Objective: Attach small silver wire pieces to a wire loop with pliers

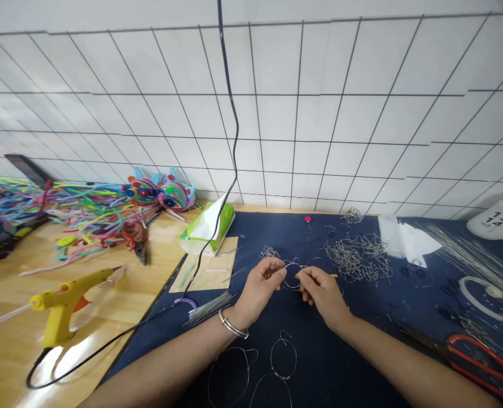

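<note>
A: What is lying at left?
B: A yellow glue gun (60,306) is resting on the desk (136,292).
A: And centrally?
B: Over the blue mat (243,226), the left hand (260,286) is pinching a wire piece (293,263) in its grip; the right hand (322,292) is pinching its right side.
A: Farther right?
B: Tangled wire (356,258) is lying there.

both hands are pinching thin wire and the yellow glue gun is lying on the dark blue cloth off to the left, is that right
Not quite: the yellow glue gun lies on the light wooden tabletop, not on the dark blue cloth, as the head view shows. It is off to the left, and the left hand and right hand are pinching thin wire.
</note>
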The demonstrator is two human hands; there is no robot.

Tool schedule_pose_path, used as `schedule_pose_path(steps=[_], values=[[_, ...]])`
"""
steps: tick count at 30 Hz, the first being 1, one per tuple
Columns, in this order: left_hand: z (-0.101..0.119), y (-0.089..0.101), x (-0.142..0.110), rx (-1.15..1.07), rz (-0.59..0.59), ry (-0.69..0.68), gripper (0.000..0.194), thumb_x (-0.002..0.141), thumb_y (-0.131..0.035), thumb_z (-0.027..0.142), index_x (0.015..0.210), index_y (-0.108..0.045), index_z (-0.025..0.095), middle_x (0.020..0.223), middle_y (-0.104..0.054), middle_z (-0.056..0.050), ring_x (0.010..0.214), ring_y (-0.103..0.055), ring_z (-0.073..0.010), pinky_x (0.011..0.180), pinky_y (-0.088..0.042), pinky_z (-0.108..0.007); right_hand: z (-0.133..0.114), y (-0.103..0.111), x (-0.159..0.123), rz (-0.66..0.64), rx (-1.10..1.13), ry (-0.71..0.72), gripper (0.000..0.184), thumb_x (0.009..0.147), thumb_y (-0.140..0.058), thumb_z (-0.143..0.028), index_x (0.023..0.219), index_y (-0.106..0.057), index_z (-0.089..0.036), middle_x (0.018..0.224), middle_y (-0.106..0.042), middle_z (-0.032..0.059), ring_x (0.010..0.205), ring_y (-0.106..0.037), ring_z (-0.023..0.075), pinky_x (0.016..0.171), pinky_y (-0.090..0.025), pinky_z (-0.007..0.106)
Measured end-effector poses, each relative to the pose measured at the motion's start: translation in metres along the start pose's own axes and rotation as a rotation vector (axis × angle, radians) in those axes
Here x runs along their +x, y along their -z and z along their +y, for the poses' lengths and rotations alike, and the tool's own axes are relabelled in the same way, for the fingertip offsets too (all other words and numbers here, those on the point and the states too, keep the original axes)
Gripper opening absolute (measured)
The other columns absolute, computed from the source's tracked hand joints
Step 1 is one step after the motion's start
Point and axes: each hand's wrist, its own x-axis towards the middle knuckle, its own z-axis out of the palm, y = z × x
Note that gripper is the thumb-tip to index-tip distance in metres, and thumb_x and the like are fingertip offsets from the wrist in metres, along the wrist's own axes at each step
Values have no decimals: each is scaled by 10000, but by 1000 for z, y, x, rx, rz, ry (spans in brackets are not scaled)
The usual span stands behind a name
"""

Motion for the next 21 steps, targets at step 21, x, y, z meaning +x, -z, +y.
schedule_pose_path(steps=[21], values=[[-6,3,4,417,-100,-250,153,773,-536,276,807,-659,192,771,-613,-41,747,-543,-154,711,-412,-269,-13,7,-2,10,-365,218,222,813,-440,-344,728,-586,-201,645,-522,-9,624,-478,119,560,-362,223]])
